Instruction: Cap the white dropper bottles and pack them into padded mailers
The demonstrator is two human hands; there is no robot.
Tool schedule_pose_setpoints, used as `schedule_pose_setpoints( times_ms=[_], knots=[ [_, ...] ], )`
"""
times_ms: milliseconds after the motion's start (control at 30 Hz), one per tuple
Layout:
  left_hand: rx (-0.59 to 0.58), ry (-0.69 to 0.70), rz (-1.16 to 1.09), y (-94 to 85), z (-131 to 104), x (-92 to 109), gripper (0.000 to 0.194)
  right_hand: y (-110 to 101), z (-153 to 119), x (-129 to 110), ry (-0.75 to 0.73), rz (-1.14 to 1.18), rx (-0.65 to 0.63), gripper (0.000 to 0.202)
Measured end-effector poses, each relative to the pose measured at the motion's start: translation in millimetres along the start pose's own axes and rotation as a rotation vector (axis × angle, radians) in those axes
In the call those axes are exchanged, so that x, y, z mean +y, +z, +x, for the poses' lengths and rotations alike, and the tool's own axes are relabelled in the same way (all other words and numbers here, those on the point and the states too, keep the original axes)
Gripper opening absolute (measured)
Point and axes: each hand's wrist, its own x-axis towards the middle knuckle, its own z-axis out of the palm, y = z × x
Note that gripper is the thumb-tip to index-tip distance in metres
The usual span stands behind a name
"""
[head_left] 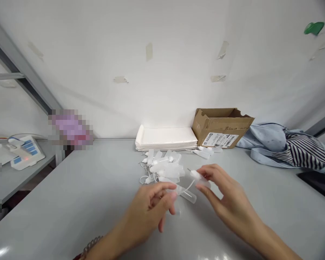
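Observation:
My right hand (224, 195) grips a translucent plastic bottle (205, 182) between thumb and fingers. The bottle has a white cap with a thin metal tip pointing up and left, and a white strand hangs from it. My left hand (154, 206) is closed, thumb and index pinched at the white end of a clear tube (188, 195) that points right. Behind the hands lies a pile of similar translucent bottles (169, 169) with white tips and looped strands, partly covered by my left fingers.
A stack of white padded envelopes (166, 137) stands against the wall, beside an open cardboard box (224, 126). More bottles (202, 153) lie before the box. A light blue and striped cloth bag (273, 144) and dark object (316, 184) are right; a white-blue device (28, 151) is left.

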Motion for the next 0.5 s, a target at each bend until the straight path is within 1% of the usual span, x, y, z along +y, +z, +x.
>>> schedule_pose_setpoints(
  times_ms=[33,100,233,400,500],
  knots=[
    [-0.022,-0.005,-0.010,1.7,0,-1,0.033,3,-2,-5,-0.022,0.019,-0.011,0.014],
    [-0.022,-0.017,-0.026,3.4,2,-3,0.029,6,-5,-10,-0.040,0.051,-0.028,0.017],
    [-0.002,-0.055,-0.110,0.8,4,-1,0.028,5,-6,-9,-0.054,0.067,-0.024,0.019],
    [0.129,0.012,-0.154,-6.0,3,5,0.020,3,-8,-9,-0.094,0.056,-0.030,0.024],
    [0.157,0.081,-0.150,-8.2,1,7,0.017,4,-9,-11,-0.145,0.070,-0.060,0.027]
  ],
)
